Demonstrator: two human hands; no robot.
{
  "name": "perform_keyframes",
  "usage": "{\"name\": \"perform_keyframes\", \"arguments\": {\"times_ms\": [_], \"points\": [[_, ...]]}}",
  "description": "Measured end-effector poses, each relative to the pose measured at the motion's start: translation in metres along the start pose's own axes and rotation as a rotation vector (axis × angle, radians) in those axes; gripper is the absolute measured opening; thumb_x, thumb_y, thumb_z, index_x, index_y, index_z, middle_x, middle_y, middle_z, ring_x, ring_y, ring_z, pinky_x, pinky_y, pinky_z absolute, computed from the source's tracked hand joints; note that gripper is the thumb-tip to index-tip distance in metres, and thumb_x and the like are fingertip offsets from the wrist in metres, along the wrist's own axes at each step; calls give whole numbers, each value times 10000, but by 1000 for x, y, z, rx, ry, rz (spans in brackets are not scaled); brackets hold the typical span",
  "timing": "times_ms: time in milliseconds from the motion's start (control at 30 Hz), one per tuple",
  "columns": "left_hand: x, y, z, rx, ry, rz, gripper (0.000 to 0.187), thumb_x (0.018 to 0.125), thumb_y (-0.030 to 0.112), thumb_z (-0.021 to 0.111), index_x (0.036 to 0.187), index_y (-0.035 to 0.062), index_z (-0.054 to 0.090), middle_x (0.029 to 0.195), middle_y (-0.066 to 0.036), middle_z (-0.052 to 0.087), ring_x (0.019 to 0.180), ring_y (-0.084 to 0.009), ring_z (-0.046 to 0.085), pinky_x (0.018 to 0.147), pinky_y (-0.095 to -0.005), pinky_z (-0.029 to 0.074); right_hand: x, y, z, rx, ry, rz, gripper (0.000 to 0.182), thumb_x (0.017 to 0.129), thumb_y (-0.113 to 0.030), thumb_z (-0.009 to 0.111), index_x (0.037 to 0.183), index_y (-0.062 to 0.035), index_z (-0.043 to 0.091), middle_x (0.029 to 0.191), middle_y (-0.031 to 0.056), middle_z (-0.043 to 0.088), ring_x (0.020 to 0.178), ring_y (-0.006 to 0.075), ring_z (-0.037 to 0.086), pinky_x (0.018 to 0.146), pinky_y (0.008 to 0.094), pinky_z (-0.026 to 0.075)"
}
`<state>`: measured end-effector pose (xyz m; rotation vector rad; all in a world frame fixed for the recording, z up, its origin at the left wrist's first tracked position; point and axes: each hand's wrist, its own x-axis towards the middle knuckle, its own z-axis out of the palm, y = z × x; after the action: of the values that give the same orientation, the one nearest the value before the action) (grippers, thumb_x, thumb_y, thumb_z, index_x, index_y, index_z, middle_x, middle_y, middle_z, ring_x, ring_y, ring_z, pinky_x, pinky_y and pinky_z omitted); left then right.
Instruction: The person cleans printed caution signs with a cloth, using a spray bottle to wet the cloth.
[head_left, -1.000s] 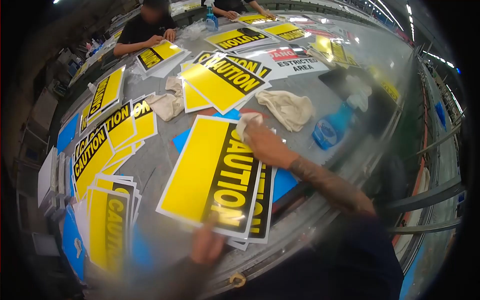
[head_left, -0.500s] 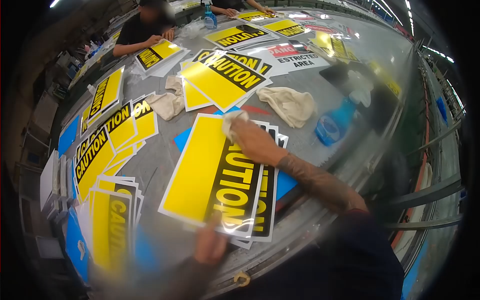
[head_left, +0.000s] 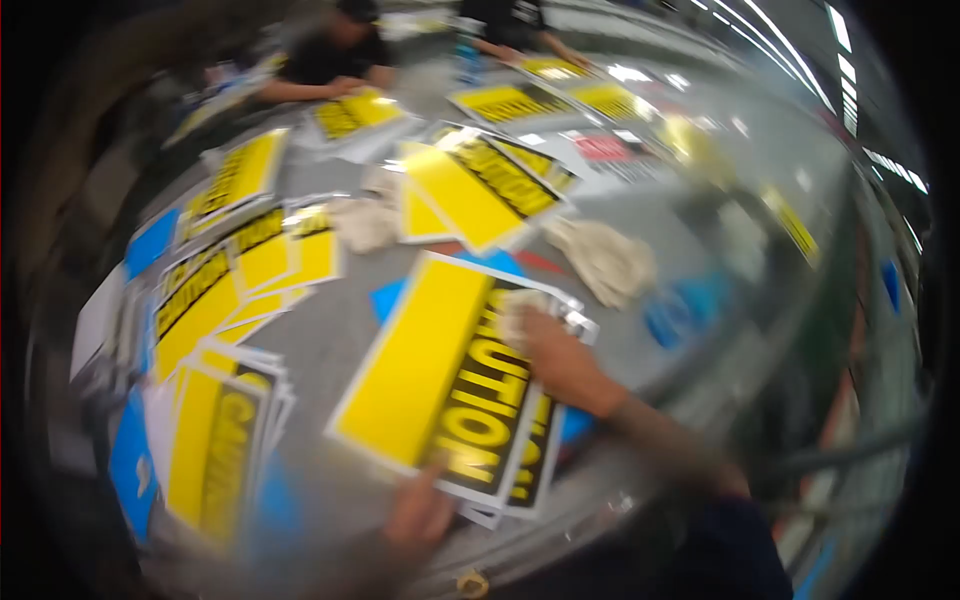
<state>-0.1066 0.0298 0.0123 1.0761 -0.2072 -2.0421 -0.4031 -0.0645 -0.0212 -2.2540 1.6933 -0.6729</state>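
A yellow and black caution sign (head_left: pixel 405 365) lies in front of me on top of a small stack of similar signs. My right hand (head_left: pixel 562 358) is closed on a pale cloth (head_left: pixel 520 310), which it presses against the black band near the sign's far end, covering the first letters. At the near edge, my left hand (head_left: pixel 420 512) grips the same sign, its fingers blurred. Blue sheet (head_left: pixel 388 298) shows from beneath the stack. Beyond the sign lies another crumpled cloth (head_left: pixel 605 262).
Several caution signs (head_left: pixel 215 440) are piled at the left, with more (head_left: pixel 480 185) ahead. A blurred blue spray bottle (head_left: pixel 680 312) lies at the right. Two people sit or stand across the table, hands (head_left: pixel 345 87) near signs. A rail (head_left: pixel 860 445) runs at the right.
My right hand has moved the cloth from the sign's far edge onto its black band. My left hand stays at the near edge. The whole view has shifted and blurred.
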Motion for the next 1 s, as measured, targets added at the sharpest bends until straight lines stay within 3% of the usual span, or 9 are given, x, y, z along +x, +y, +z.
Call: {"name": "perform_keyframes", "arguments": {"times_ms": [67,133,200,267,367,467,800,933,1000], "points": [[19,-11,-15,-112,-181,50,482,1085,71,630,1536,35,463,1454,-178,623,1336,-325,638,1146,-523,544,16,65,-8,117,-131,265,554,1054,-155,502,1551,84,443,1525,321,530,1449,456,490,1247,465,360],[9,3,-10,-66,-233,130,495,1071,80,664,1532,39,489,1453,-164,633,1326,-290,643,1130,-482,555,-21,191,20,-446,164,48,508,1102,-204,489,1536,60,501,1484,306,577,1417,405,529,1230,483,367],[-11,42,-15,29,-235,262,494,1058,87,688,1519,36,517,1451,-147,639,1309,-271,649,1104,-457,569,-18,233,7,-262,337,200,513,1165,-278,464,1549,61,491,1500,260,583,1423,341,545,1214,445,399],[-45,92,-33,31,-112,500,465,1042,73,705,1479,34,552,1416,-127,658,1272,-239,664,1070,-436,589,12,97,-37,1111,413,511,551,1173,-320,467,1565,67,471,1520,207,577,1373,297,591,1153,402,470],[-103,164,-106,196,207,784,436,975,80,781,1375,20,619,1187,-85,744,1067,-198,757,914,-381,649,14,87,-31,1039,392,505,578,1176,-351,467,1579,63,455,1531,183,564,1345,264,612,1113,369,505],[-151,206,-179,437,522,1073,618,948,29,781,1495,32,494,1370,-117,675,1242,-223,680,1070,-381,557,9,63,-19,1010,305,405,585,1175,-357,472,1583,61,448,1527,190,564,1353,274,605,1129,368,495],[-168,196,-376,1618,1471,741,668,797,224,903,1360,6,620,1237,-225,722,1233,-439,624,1086,-536,459,7,44,-55,1250,411,465,535,1163,-283,483,1608,11,434,1552,203,551,1386,296,597,1159,433,502],[-159,191,-290,1872,1528,1145,688,906,233,860,1476,-10,562,1414,-227,563,1214,-377,584,999,-513,478,-7,25,-70,294,421,366,512,1135,-146,466,1612,39,431,1646,263,438,1518,370,430,1267,466,306],[-134,163,-170,1350,1218,966,653,935,235,840,1484,6,570,1387,-188,588,1141,-294,620,907,-441,521,-8,7,-69,361,320,114,460,1080,-76,553,1516,69,537,1445,259,650,1277,319,673,1068,383,506]]}}
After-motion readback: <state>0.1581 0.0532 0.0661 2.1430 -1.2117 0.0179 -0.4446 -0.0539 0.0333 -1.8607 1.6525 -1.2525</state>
